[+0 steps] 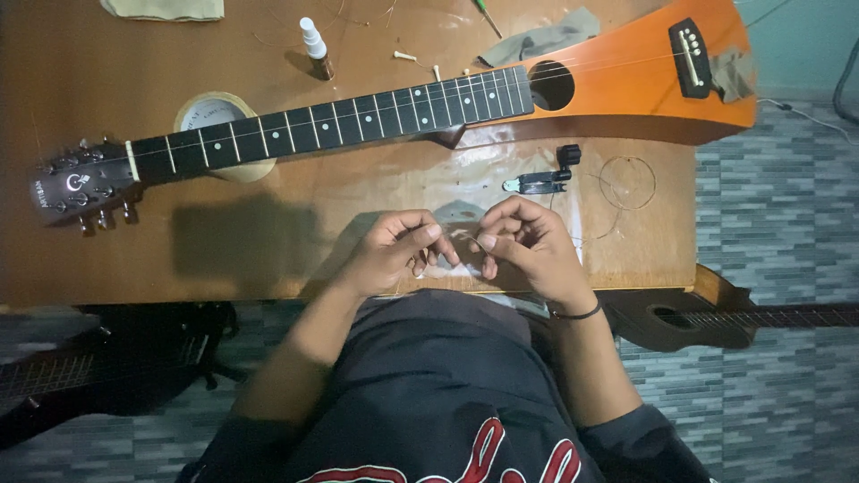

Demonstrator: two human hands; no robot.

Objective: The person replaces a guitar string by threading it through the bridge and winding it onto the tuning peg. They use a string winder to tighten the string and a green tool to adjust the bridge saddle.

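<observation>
String: a thin wire string (479,240) sits pinched between both hands at lower centre of the frame, just above the counter's near edge; only a short stretch of it shows.
Handling: it looks light, springy and slick, likely to kink if bent sharply and to slip from loose fingers; best pinched near its end between thumb and fingertip.
Left hand: the left hand (394,250) is curled narrow, its fingertips closed toward the string from the left.
Right hand: the right hand (528,246) is curled narrow too, thumb and forefinger nipping the string; a dark band circles the wrist.
Counter: a brown wooden counter (250,241) carries everything.
Guitar: an orange guitar (626,76) lies across the upper frame, headstock at left, body at upper right.
Nearby: a black winder (546,174) and a coiled string (626,183) lie just right of centre; a small bottle (315,49) and a tape roll (215,116) sit at upper left.
</observation>
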